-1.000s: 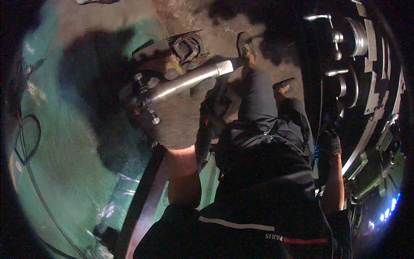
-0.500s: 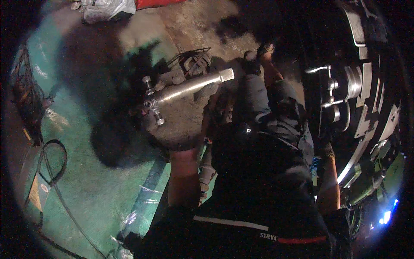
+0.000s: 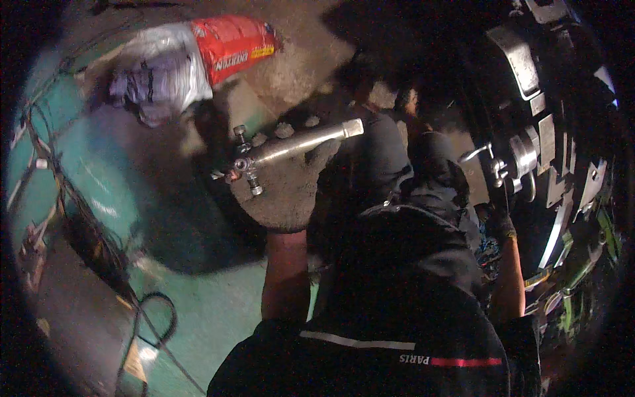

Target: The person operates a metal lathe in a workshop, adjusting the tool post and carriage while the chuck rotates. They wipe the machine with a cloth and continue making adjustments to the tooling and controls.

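Across the palm of my gloved left hand point(image 3: 281, 195) lies a steel T-bar wrench point(image 3: 301, 143). Its thick round shank ends in a square tip on the right, and a short crossbar with knobbed ends sits at its left end. Grey glove fingertips show past the far side of the shank, curled around it. My right hand point(image 3: 501, 221), in a dark glove, is low beside the machine at the right, just below a bright metal lever handle point(image 3: 491, 162). Deep shadow hides its fingers, so whether it touches anything is unclear.
A red bag point(image 3: 235, 46) and a grey-white plastic bag point(image 3: 165, 73) lie on the floor ahead. Cables point(image 3: 83, 225) trail along the left over green floor point(image 3: 211, 304). Dark machinery with metal plates point(image 3: 512, 63) rises close on the right.
The view has shifted, bringing both bags and more cables in. My left hand still holds the wrench at nearly the same tilt. The lever now appears lower and closer to my right hand.
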Demonstrator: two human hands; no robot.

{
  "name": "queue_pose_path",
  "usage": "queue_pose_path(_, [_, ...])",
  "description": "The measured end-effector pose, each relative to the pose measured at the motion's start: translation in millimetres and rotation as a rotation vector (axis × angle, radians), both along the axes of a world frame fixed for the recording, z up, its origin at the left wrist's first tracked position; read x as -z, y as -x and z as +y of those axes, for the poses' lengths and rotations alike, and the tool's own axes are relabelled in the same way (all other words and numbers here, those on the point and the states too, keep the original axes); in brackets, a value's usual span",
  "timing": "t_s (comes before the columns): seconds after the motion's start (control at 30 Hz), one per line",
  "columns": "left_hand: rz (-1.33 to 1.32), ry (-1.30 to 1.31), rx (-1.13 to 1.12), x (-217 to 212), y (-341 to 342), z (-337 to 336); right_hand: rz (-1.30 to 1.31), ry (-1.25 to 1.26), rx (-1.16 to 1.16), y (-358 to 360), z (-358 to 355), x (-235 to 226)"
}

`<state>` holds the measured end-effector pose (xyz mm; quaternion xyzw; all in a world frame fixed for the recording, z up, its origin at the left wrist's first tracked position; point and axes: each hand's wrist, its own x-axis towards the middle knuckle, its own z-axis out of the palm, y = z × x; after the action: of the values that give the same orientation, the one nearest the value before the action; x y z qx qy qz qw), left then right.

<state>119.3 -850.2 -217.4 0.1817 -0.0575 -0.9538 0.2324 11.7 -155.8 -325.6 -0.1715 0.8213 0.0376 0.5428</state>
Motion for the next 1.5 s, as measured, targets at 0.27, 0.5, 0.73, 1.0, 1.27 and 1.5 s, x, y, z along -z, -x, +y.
queue_pose_path(0.27, [0.008,-0.037,0.120,7.1,34.3,-85.5,-0.039,-0.014,0.021,-52.0,-48.3,8.3])
queue_pose_path(0.5, [0.030,-0.022,0.139,9.4,42.9,-123.6,-0.016,0.134,0.164,-92.2,-46.7,21.3])
queue_pose_path(0.73, [0.073,-0.083,0.218,5.0,72.2,-129.4,-0.248,-0.039,0.405,-111.3,-34.8,-3.3])
queue_pose_path(1.0, [-0.015,0.001,0.347,-19.6,112.4,-110.4,-0.145,-0.172,1.457,-91.6,-155.9,-43.1])
queue_pose_path(1.27, [0.133,0.093,0.502,-68.3,133.9,-52.1,0.115,0.111,1.050,-201.5,-64.7,-15.7])
queue_pose_path(1.5, [0.278,0.084,0.649,-164.4,132.7,53.6,0.076,-0.028,1.689,-222.5,-57.5,-84.8])
